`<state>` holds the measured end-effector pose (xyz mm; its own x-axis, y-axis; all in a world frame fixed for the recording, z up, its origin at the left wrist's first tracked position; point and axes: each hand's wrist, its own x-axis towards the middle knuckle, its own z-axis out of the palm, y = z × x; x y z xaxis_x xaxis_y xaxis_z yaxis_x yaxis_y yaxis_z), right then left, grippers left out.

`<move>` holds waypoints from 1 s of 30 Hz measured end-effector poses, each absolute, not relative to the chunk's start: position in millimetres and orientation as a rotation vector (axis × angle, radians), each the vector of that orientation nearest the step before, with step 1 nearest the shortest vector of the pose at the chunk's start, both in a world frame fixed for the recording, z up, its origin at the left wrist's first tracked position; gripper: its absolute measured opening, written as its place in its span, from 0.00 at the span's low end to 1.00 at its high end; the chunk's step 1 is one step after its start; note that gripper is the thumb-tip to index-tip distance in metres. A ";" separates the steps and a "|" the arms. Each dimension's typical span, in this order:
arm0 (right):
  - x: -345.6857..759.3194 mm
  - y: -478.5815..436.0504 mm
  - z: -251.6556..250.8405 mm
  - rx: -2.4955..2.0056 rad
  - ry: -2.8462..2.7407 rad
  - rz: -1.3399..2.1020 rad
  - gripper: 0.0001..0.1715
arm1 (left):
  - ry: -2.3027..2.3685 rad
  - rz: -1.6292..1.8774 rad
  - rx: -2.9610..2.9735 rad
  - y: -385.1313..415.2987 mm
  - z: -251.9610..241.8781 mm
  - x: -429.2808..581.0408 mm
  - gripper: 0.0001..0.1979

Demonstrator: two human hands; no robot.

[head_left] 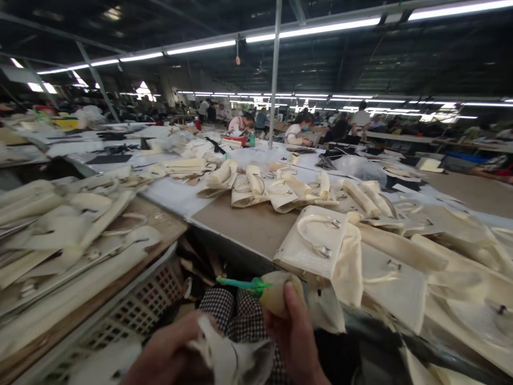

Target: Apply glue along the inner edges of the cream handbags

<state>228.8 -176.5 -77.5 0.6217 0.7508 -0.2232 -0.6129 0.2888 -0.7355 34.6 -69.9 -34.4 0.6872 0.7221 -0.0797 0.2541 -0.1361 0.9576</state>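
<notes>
My right hand (294, 334) grips a yellowish squeeze bottle (276, 297), its thumb along the side. The bottle's green and teal nozzle (244, 284) points left, over my checked trousers (218, 305). At the lower left, my left hand (172, 347) is closed on a cream bag piece (234, 358), which sags across my lap and is partly blurred. The nozzle tip is apart from this piece. Just beyond my right hand, a cream handbag (315, 240) with a looped handle rests at the table's edge.
Cream bag parts (60, 230) cover the left bench, above a plastic crate (140, 305). More cream bags (401, 272) are heaped at the right. Further bag pieces lie along the brown board (236, 222). A metal pole (274, 80) rises behind; several people sit or stand farther back.
</notes>
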 end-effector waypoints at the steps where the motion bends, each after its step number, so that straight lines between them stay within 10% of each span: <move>1: 237.4 -186.6 -73.8 -0.931 -0.132 0.887 0.21 | 0.789 0.450 1.711 -57.6 -26.8 27.9 0.11; 7: 288.5 -250.1 -63.1 -1.219 -0.199 0.852 0.27 | 0.828 0.372 1.616 0.5 1.8 28.2 0.09; 30: 280.9 -265.7 -94.6 -1.991 -0.581 0.620 0.36 | 0.543 -0.010 1.219 48.9 -162.1 134.2 0.12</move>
